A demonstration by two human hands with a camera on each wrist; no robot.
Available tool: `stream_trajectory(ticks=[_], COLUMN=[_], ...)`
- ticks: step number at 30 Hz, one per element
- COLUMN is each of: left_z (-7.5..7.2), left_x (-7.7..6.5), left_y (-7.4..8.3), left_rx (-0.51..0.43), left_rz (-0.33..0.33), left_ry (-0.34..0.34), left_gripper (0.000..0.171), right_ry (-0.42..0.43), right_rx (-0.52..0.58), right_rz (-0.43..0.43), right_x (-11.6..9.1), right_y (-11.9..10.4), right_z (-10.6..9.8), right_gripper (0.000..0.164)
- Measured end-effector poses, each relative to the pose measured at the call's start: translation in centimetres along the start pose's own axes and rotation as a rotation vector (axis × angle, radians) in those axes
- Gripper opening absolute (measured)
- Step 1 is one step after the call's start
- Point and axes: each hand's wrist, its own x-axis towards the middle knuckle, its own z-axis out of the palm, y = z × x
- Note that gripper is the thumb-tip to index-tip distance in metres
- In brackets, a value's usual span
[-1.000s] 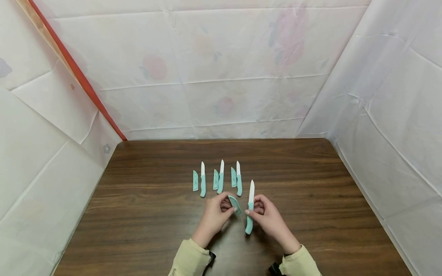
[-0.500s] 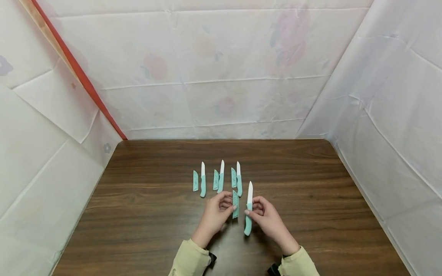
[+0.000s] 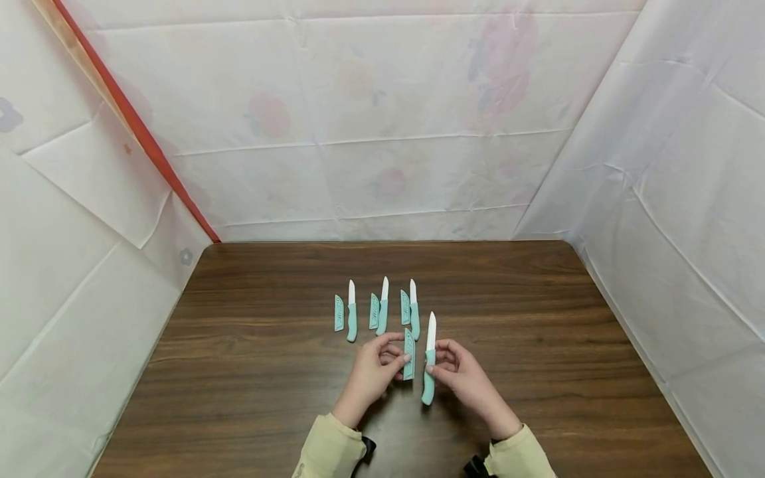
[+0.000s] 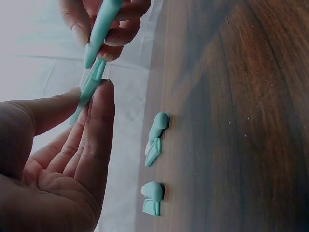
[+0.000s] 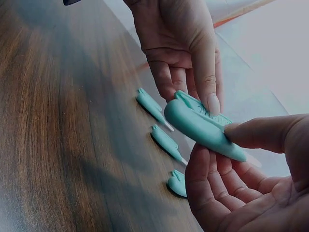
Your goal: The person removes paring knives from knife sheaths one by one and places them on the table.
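My left hand [image 3: 372,373] pinches a turquoise blade sheath [image 3: 409,355] between thumb and fingers, its embossed face toward the head camera. Close to its right, my right hand [image 3: 469,378] holds a paring knife [image 3: 428,385] by its turquoise handle, the white blade pointing away from me. Knife and sheath stand nearly parallel, with a narrow gap between them in the head view. In the right wrist view the knife handle [image 5: 203,128] overlaps part of the sheath [image 5: 193,100]. Both things are held above the table.
Beyond my hands lie three more white-bladed knives in a row, the left knife [image 3: 351,322], middle knife [image 3: 382,315] and right knife [image 3: 414,318]. Each has a turquoise sheath [image 3: 339,313] on its left. The brown wooden table [image 3: 239,398] meets white sheeting [image 3: 382,186] at back and sides.
My left hand has turned the sheath from a slant to upright, alongside the knife. My right hand has brought the knife slightly left, toward the sheath. The three knives on the table stay put.
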Motion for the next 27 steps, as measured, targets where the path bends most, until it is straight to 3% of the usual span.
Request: stream_trajectory(ticks=[10,19,22,27], left_z=[0.6,0.7,0.9,1.2], left_x=[1.6,2.9,3.9,5.1], left_y=[-0.3,0.8,-0.1,0.3], left_rx=[-0.034,-0.029,-0.008,0.016], left_rz=[-0.062,-0.052,-0.066,-0.091], left_ry=[0.005,-0.052,-0.060,-0.038], left_gripper=[0.024,0.025,0.026,0.025], right_ry=[0.018,0.068,0.095,0.107], right_rx=[-0.011,-0.010,-0.039,-0.038], right_rz=[0.000,0.040,0.056,0.049], right_x=[0.4,1.6,2.2,2.8], right_y=[0.5,1.2,1.5,1.7], right_z=[-0.8,-1.9,-2.3,-3.1], right_gripper=[0.042,0.043,0.041,0.039])
